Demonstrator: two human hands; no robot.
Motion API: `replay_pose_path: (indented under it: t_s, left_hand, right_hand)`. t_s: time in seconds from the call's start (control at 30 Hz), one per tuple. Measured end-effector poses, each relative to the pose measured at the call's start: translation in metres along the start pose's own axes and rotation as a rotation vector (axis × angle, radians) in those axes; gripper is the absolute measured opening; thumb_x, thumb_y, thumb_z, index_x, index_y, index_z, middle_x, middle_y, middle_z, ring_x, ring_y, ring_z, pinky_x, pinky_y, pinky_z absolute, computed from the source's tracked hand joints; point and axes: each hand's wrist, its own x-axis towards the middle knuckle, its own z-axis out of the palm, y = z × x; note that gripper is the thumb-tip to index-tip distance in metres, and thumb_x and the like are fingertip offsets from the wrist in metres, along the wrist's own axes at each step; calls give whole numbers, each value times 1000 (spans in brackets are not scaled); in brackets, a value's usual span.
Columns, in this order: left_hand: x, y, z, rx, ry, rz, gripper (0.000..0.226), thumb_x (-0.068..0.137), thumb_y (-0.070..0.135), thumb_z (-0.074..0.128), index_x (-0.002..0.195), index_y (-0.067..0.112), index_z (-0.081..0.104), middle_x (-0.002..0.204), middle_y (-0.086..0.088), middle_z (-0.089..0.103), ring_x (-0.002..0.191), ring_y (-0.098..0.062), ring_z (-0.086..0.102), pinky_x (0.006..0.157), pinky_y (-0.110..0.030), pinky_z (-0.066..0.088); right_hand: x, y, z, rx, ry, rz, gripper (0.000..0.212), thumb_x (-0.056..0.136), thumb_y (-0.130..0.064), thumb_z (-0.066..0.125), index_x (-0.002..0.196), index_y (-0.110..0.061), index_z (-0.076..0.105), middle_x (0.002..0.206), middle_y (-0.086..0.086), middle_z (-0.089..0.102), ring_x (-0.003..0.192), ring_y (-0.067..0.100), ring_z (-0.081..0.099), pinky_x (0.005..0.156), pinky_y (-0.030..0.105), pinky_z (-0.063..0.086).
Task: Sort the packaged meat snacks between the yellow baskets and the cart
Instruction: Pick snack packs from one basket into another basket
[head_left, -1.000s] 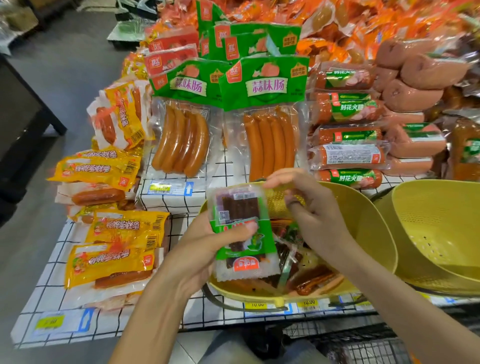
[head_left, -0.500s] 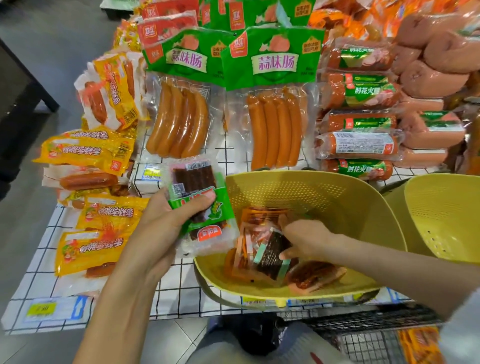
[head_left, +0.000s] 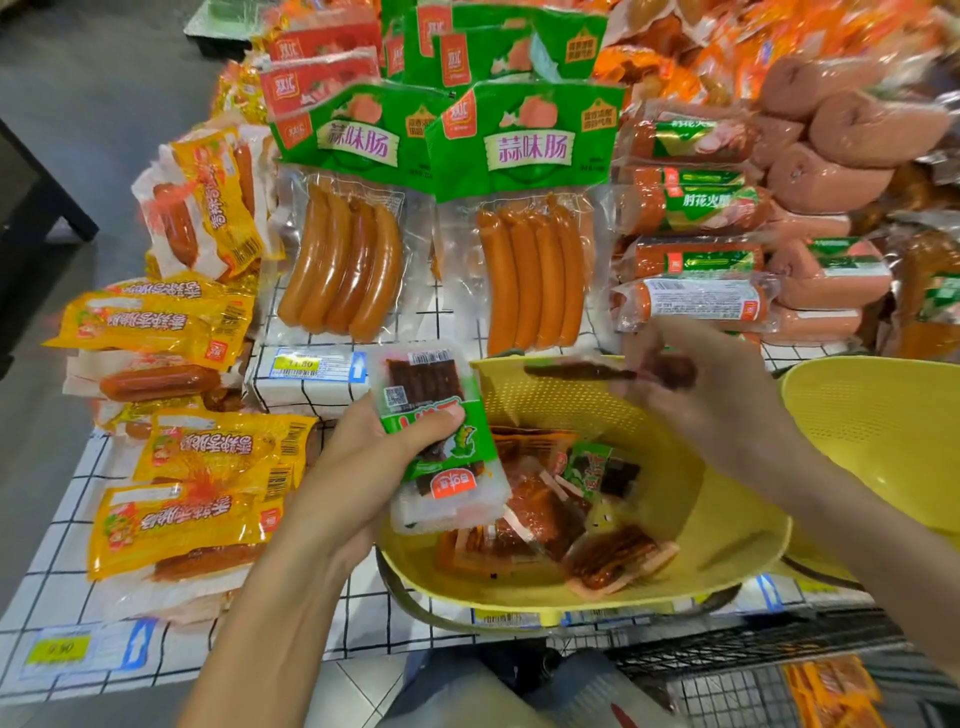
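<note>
Surface: shop display table under a white grid-print cloth (head_left: 47, 587), yellow price tag (head_left: 57, 648) at its near left corner.
Stock behind: green-header sausage packs (head_left: 524, 234) standing in the middle; ham rolls (head_left: 696, 301) stacked to their right.
Left edge: yellow-wrapped sausage packs (head_left: 187, 525) lying in overlapping rows.
Near basket (head_left: 727, 509): yellow, perforated, on the table's front edge, tilted toward the viewer.
Basket contents: loose snack packs (head_left: 540, 509), red-brown and dark, heaped on the bottom.
Second basket (head_left: 883, 431): yellow, just right of the first, partly behind the right forearm.
Left hand (head_left: 353, 467): wrapped round a green-labelled snack pack (head_left: 447, 483), thumb across the label; pack held over the near basket's left rim.
Right hand (head_left: 717, 395): fingertips pinching one end of a dark thin pack (head_left: 576, 371), blurred, held level above the basket's far rim.
Cart (head_left: 753, 675): wire mesh at lower right, below the table edge; orange packs (head_left: 831, 691) inside.
</note>
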Motion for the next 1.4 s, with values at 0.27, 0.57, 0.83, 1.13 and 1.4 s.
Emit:
replay_pose_path:
  t_s: [0.27, 0.57, 0.83, 1.13, 1.4]
  left_hand:
    - [7, -2, 30, -130, -41, -136, 58, 56, 41, 74, 107, 13, 68, 95, -12, 74, 82, -22, 72, 73, -37, 59]
    - [0, 11, -4, -146, 111, 180, 17, 65, 19, 73, 81, 25, 74, 87, -4, 76, 77, -18, 73, 57, -27, 57]
    - [-2, 14, -8, -125, 130, 243, 20, 65, 18, 71, 84, 24, 71, 83, -1, 76, 76, -17, 73, 56, -26, 58]
    - [0, -2, 28, 77, 11, 204, 18, 83, 22, 67, 100, 18, 67, 78, 6, 76, 71, -5, 72, 55, -13, 53]
    - [-8, -4, 40, 56, -91, 76, 63, 61, 75, 52, 101, 29, 66, 90, 9, 75, 84, -5, 71, 63, -21, 57]
  right_hand:
    - [-30, -28, 35, 66, -135, -496, 16, 79, 6, 68, 89, -6, 65, 94, -1, 58, 80, 4, 53, 72, 10, 46]
    - [6, 65, 63, -804, -964, 315, 21, 94, -28, 56, 99, -8, 59, 104, 9, 61, 97, 27, 59, 75, 33, 47]
    - [15, 63, 54, -719, -771, 284, 19, 94, -21, 54, 110, -12, 58, 107, 6, 60, 100, 27, 57, 77, 34, 49]
    - [-24, -30, -5, 658, -456, 261, 13, 91, -23, 58, 93, -20, 70, 66, 7, 57, 54, 8, 46, 51, 17, 38]
    - [-38, -52, 21, 474, -266, 248, 10, 87, -21, 65, 78, -24, 67, 57, -14, 62, 53, -2, 54, 54, 24, 45]
